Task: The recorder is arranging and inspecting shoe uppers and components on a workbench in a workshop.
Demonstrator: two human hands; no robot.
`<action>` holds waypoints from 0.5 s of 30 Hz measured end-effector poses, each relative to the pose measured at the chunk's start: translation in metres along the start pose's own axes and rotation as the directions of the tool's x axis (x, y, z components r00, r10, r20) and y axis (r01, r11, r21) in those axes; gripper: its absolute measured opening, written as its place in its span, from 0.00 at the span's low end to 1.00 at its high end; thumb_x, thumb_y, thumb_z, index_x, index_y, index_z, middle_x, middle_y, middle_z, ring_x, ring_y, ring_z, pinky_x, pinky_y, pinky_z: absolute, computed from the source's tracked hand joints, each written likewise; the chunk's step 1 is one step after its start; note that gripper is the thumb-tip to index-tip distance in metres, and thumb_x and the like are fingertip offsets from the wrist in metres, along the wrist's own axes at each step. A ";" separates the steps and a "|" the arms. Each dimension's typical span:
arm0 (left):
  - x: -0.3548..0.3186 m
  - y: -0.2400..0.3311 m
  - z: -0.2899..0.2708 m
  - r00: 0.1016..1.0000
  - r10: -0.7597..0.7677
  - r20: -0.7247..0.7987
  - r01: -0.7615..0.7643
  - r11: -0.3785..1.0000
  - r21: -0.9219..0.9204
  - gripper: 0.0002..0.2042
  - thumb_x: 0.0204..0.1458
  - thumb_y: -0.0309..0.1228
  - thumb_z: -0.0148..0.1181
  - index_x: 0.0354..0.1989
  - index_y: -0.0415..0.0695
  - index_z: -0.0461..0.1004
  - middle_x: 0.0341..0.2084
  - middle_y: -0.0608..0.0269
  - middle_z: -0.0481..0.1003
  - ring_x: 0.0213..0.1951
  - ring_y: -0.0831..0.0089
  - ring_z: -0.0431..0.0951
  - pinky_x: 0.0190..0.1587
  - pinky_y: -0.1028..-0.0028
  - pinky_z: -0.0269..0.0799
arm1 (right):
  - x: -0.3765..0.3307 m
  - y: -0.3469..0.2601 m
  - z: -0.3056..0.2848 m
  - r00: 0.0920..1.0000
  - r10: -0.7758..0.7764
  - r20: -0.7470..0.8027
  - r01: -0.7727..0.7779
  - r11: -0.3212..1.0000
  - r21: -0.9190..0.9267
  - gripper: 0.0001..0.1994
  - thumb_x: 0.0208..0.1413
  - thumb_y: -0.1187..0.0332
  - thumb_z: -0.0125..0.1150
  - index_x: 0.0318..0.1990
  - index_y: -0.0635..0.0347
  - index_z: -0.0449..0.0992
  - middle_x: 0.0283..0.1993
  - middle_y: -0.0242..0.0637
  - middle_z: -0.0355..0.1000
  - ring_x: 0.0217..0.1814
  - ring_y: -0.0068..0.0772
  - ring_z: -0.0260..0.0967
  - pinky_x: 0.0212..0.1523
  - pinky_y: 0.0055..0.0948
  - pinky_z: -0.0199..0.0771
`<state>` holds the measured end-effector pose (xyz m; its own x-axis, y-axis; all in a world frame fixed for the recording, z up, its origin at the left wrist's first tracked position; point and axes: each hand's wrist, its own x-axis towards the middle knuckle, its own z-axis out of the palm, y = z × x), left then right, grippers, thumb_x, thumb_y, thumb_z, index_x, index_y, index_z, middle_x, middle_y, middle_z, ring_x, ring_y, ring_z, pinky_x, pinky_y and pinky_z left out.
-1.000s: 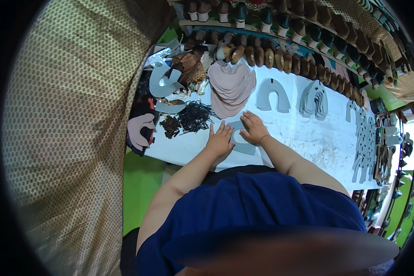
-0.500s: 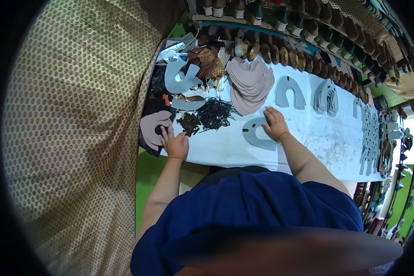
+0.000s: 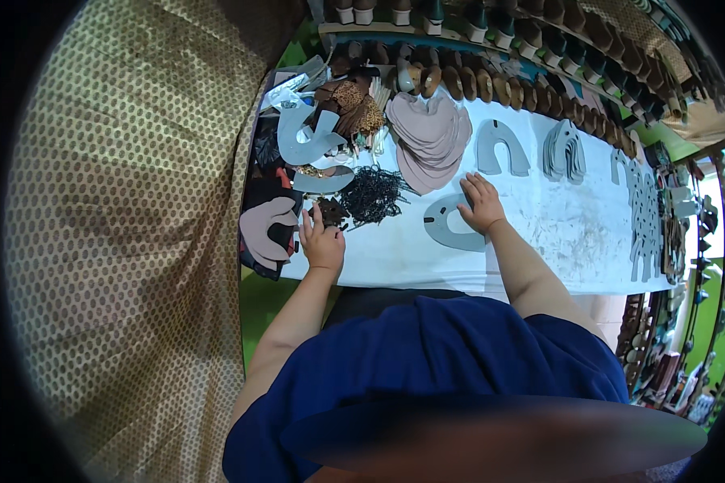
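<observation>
My right hand (image 3: 483, 206) rests with outstretched fingers on the inner edge of a grey U-shaped shoe-upper piece (image 3: 451, 237), which lies flat on the white table cover. Two dark marks or strips show on the curve of that piece. At the near edge of a heap of small brown strips (image 3: 331, 211) is my left hand (image 3: 325, 244), its fingers extended and apart; I see nothing held in it. Left of it, pale pink curved pieces (image 3: 258, 233) lie at the table's end. A tangle of thin black strips (image 3: 373, 196) sits just beyond the brown heap.
Pink cut pieces (image 3: 432, 137) are stacked beyond my hands. Another grey U-piece (image 3: 502, 149) and a grey stack (image 3: 565, 154) lie farther right. Rows of shoes (image 3: 491, 87) line the far edge. A patterned curtain (image 3: 137, 241) hangs on the left.
My left hand has moved right, off the pale pink pieces, to the brown heap. My right hand stays at the grey piece. The whole view has shifted slightly.
</observation>
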<state>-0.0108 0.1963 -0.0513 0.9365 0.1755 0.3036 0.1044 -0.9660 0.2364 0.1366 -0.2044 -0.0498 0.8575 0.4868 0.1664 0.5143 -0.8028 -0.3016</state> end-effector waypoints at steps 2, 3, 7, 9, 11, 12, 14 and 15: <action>0.002 -0.001 0.004 0.999 -0.035 -0.022 0.035 0.999 -0.007 0.01 0.42 0.31 0.66 0.23 0.52 0.81 0.71 0.51 0.55 0.71 0.40 0.51 0.68 0.46 0.47 | -0.001 -0.003 -0.005 1.000 0.022 -0.016 -0.021 0.999 0.030 0.32 0.48 0.59 0.66 0.62 0.55 0.67 0.70 0.43 0.60 0.74 0.49 0.52 0.73 0.45 0.50; 0.003 0.000 0.004 1.000 -0.025 -0.019 0.025 1.000 -0.004 0.01 0.42 0.31 0.66 0.23 0.52 0.81 0.71 0.51 0.55 0.71 0.40 0.51 0.68 0.46 0.47 | -0.002 -0.004 -0.006 0.999 0.038 -0.029 -0.036 0.998 0.057 0.31 0.47 0.59 0.67 0.61 0.55 0.69 0.69 0.43 0.61 0.74 0.49 0.52 0.73 0.45 0.51; 0.011 0.024 -0.013 1.000 0.017 0.001 -0.017 0.994 -0.108 0.02 0.39 0.32 0.67 0.21 0.52 0.80 0.71 0.50 0.55 0.70 0.38 0.52 0.67 0.47 0.49 | -0.004 0.010 0.005 0.991 0.110 -0.070 -0.094 0.976 0.195 0.30 0.44 0.61 0.69 0.58 0.55 0.71 0.67 0.45 0.62 0.73 0.52 0.54 0.71 0.47 0.53; 0.016 0.042 -0.024 0.989 0.148 0.002 -0.144 0.964 -0.223 0.02 0.39 0.32 0.68 0.21 0.51 0.80 0.71 0.49 0.55 0.70 0.38 0.52 0.68 0.47 0.48 | 0.000 0.003 0.018 0.974 0.100 -0.203 -0.038 0.956 0.289 0.26 0.46 0.63 0.69 0.55 0.54 0.75 0.67 0.46 0.63 0.72 0.55 0.54 0.70 0.48 0.56; 0.023 0.065 -0.028 0.977 0.208 0.045 -0.187 0.941 -0.283 0.03 0.39 0.31 0.68 0.22 0.50 0.80 0.71 0.48 0.55 0.70 0.39 0.51 0.67 0.47 0.49 | -0.003 -0.023 0.023 0.978 -0.034 -0.204 0.095 0.950 0.299 0.20 0.46 0.63 0.70 0.49 0.51 0.78 0.66 0.44 0.64 0.71 0.59 0.55 0.67 0.54 0.55; 0.025 0.075 -0.026 0.944 0.315 0.095 -0.277 0.917 -0.286 0.03 0.39 0.31 0.68 0.23 0.50 0.81 0.71 0.49 0.55 0.70 0.39 0.52 0.67 0.46 0.49 | -0.008 -0.047 0.017 0.993 -0.039 -0.108 0.070 0.952 0.299 0.18 0.45 0.61 0.70 0.46 0.48 0.80 0.67 0.43 0.64 0.72 0.58 0.54 0.68 0.62 0.49; 0.031 0.104 -0.031 0.849 0.485 0.211 -0.425 0.863 -0.272 0.05 0.38 0.30 0.69 0.24 0.48 0.81 0.71 0.49 0.56 0.70 0.41 0.54 0.66 0.45 0.53 | -0.021 -0.087 0.003 0.995 -0.103 0.006 0.097 0.953 0.287 0.15 0.44 0.59 0.70 0.43 0.44 0.82 0.68 0.36 0.62 0.77 0.52 0.45 0.66 0.81 0.37; 0.033 0.115 -0.031 0.847 0.488 0.212 -0.428 0.861 -0.274 0.05 0.38 0.30 0.69 0.24 0.48 0.81 0.71 0.49 0.56 0.70 0.41 0.54 0.66 0.45 0.53 | -0.026 -0.099 -0.001 0.995 -0.099 0.005 0.093 0.953 0.287 0.15 0.44 0.59 0.70 0.43 0.44 0.82 0.68 0.36 0.62 0.77 0.52 0.45 0.66 0.81 0.37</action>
<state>0.0214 0.0972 0.0138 0.9149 -0.3627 0.1771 -0.4022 -0.8552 0.3268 0.0635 -0.1377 -0.0232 0.8023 0.5657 0.1906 0.5666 -0.6211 -0.5415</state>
